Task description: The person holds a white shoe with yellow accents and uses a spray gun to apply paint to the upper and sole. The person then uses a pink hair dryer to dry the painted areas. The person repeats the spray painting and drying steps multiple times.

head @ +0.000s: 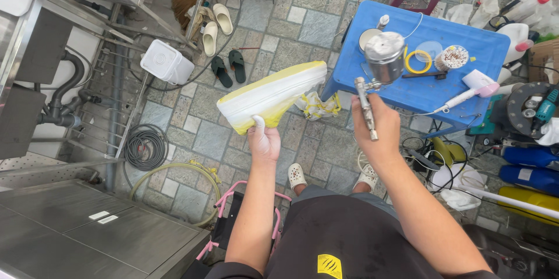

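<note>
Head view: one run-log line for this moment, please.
left hand: holds white-and-yellow shoe | right hand: holds metal spray gun | behind: blue table

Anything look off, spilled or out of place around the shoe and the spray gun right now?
Nothing looks spilled or broken. The left hand holds the shoe sole-up, its sole yellow over a white masked upper. The right hand grips the spray gun. Only mess: a crumpled yellow-stained wrap on the floor beside the blue table.
</note>
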